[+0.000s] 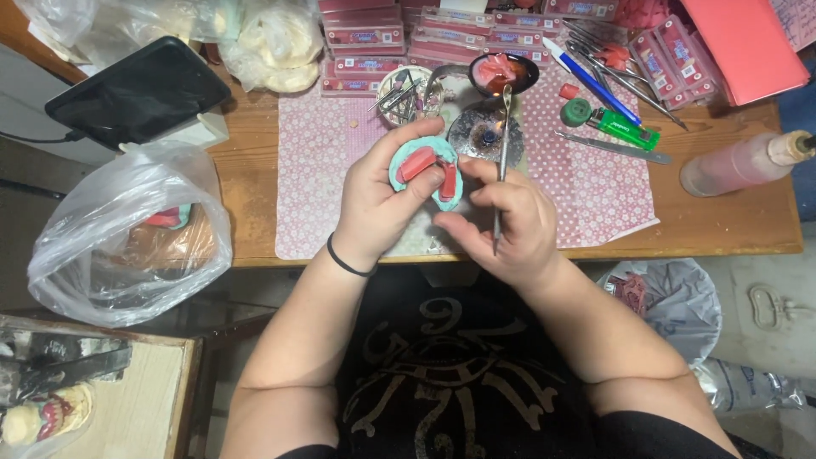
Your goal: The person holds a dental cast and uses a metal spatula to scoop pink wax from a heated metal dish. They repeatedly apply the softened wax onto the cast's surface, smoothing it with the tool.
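My left hand (378, 200) holds a teal dental cast (425, 170) with red wax pieces on it, above the front edge of the wooden table (246, 178). My right hand (510, 225) grips a thin metal wax tool (502, 157). The tool's upper tip sits over a small burner (486, 132) with a lit flame. The fingers of both hands touch beside the cast. A black band circles my left wrist.
A pink patterned mat (595, 187) covers the table middle. On it lie a spoon of red wax (503, 72), a cup of tools (406, 93), a green lighter (625, 129), a pen, metal instruments. Pink wax boxes (365, 38) stand behind. A bottle (744, 163) lies right, a plastic bag (127, 238) left.
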